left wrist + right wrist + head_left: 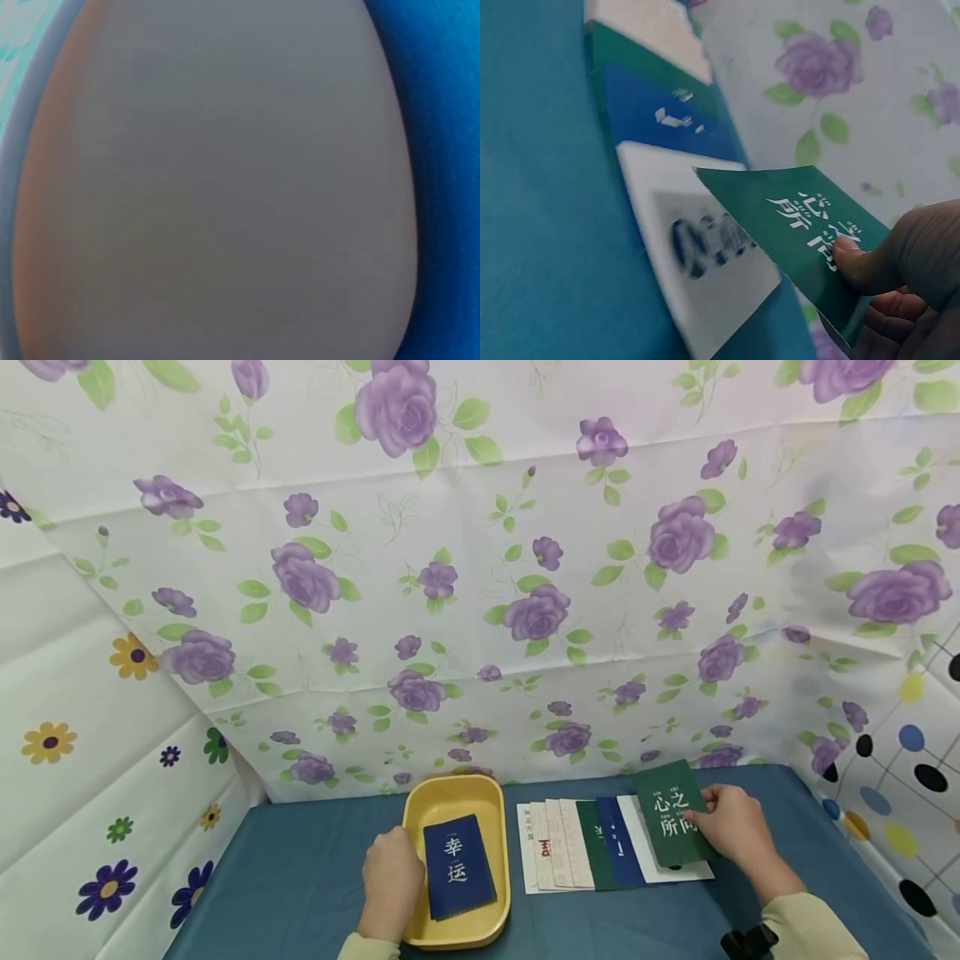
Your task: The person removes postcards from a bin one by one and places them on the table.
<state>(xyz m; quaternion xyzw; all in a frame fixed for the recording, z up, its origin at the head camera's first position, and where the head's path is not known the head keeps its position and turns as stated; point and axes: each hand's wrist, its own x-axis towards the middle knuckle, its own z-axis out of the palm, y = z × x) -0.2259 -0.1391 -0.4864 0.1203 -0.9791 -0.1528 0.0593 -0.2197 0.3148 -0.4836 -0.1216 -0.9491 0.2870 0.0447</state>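
Observation:
My right hand point(737, 831) pinches a green card point(670, 814) with white Chinese characters, thumb on its face, in the head and right wrist views. The green card is tilted above a white card point(697, 277) with dark lettering at the right end of an overlapping row. My left hand point(392, 881), fingers curled, holds the left rim of a yellow tray point(501, 843); its fingertips are hidden. Inside the tray lies a dark blue card point(459, 867) with white characters. A blurred pale surface point(225, 180) fills most of the left wrist view.
Left of the white card, the row on the blue tablecloth point(307, 868) holds a blue card point(618, 843), a green card point(592, 827) and several pale cards point(558, 843). A flowered sheet point(480, 568) hangs behind the table, with patterned cloths at both sides.

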